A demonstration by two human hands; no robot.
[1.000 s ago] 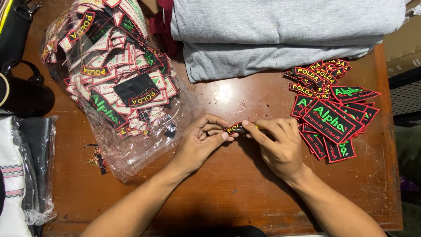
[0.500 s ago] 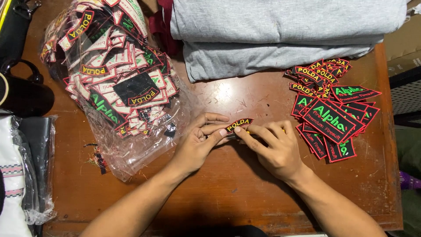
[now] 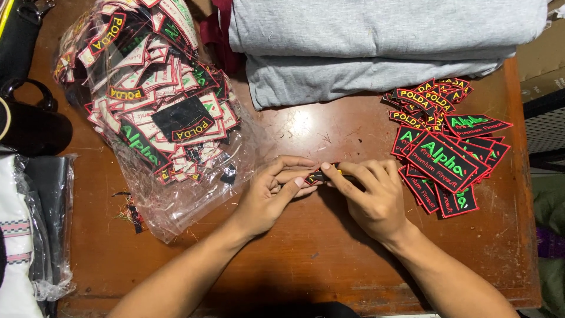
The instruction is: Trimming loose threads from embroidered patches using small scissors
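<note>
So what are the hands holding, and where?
A small black embroidered patch, pinched at its ends between the left hand and the right hand fingertips.

Table (image 3: pixel 306 259): brown wood, scratched, glossy patch near the middle. On it: clear plastic bag (image 3: pixel 176 194) of embroidered patches at upper left, its open end spread towards the centre; folded grey cloths (image 3: pixel 376 41) stacked along the far edge; loose pile of black patches (image 3: pixel 444 147) with red borders at right, overlapping one another. Thread scraps (image 3: pixel 130 212) lie just beside the bag; a black bag (image 3: pixel 26 118) rests at the left edge.
</note>
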